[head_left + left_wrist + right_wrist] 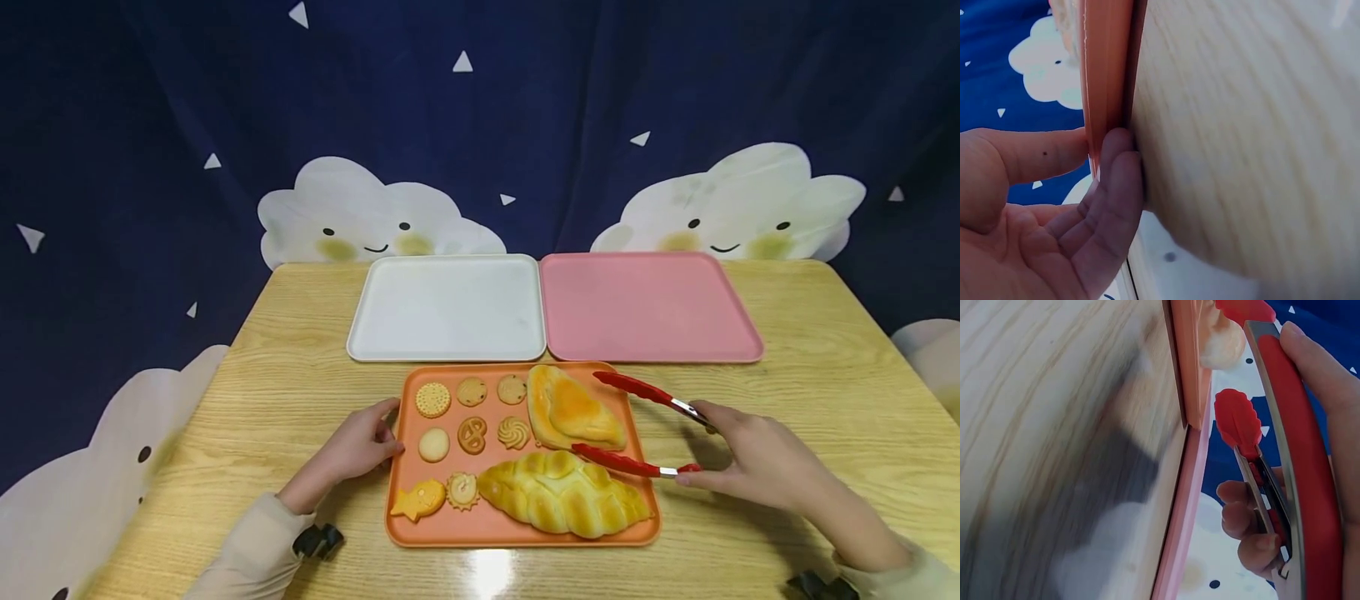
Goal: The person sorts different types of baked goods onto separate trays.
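Note:
My left hand (360,446) grips the left edge of an orange tray (465,536); in the left wrist view the thumb lies on the rim and the fingers (1122,181) reach beneath it. With my right hand (765,458) I hold red-tipped metal tongs (637,387), their arms spread apart. One tong tip is by the upper right of a folded triangular pastry (576,408), the other near its lower edge, above a braided loaf (570,496). Whether the tips touch either bread I cannot tell. Several small cookies, a pretzel (472,435) and a fish-shaped biscuit (420,498) lie on the tray's left part.
Behind the orange tray, a white tray (450,308) and a pink tray (648,308) lie side by side. All stand on a wooden table (285,375). A dark blue curtain (480,117) with clouds hangs behind the table.

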{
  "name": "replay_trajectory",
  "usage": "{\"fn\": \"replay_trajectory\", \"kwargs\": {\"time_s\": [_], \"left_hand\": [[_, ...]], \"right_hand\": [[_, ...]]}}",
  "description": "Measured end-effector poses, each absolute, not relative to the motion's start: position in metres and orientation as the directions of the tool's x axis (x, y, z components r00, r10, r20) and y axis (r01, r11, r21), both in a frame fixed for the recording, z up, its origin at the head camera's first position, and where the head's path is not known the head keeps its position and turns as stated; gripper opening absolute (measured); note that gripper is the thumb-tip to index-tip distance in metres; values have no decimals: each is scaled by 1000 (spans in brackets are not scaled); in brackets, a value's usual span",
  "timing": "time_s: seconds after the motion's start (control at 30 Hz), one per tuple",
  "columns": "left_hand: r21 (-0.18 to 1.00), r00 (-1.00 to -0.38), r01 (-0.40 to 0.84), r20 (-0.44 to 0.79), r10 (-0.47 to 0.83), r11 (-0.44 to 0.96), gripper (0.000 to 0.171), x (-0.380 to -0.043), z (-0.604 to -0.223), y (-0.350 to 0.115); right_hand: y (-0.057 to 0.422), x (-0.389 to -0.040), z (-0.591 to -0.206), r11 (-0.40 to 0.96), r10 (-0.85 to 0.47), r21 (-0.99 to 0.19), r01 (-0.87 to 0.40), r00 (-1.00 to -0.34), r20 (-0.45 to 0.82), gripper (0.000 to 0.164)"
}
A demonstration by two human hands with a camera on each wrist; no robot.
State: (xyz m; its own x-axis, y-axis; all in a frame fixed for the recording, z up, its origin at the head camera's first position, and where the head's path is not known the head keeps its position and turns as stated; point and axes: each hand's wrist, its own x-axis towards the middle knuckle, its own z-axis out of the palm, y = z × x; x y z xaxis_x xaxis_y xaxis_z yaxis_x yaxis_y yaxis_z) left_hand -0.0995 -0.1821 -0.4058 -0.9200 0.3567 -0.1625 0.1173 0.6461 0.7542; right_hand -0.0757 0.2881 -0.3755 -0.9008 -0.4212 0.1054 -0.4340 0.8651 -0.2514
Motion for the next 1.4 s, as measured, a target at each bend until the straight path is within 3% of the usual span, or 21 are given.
{"fn": "replay_trajectory", "kwargs": {"time_s": [0.43,0.7,1.4], "left_hand": [[776,-916,97,-175,361,624,59,-100,-407,-182],[779,-919,83,-182,351,622,58,-100,-409,-181],[786,-916,72,-191,352,613,62,-101,-410,-182]], "right_hand": [[276,-94,-384,834,-481,-250,-492,-870,106,89],[275,-96,-388,798,-526,-268,-540,-841,129,71],[280,-91,-378,768,-528,-279,-576,-817,233,53]]}}
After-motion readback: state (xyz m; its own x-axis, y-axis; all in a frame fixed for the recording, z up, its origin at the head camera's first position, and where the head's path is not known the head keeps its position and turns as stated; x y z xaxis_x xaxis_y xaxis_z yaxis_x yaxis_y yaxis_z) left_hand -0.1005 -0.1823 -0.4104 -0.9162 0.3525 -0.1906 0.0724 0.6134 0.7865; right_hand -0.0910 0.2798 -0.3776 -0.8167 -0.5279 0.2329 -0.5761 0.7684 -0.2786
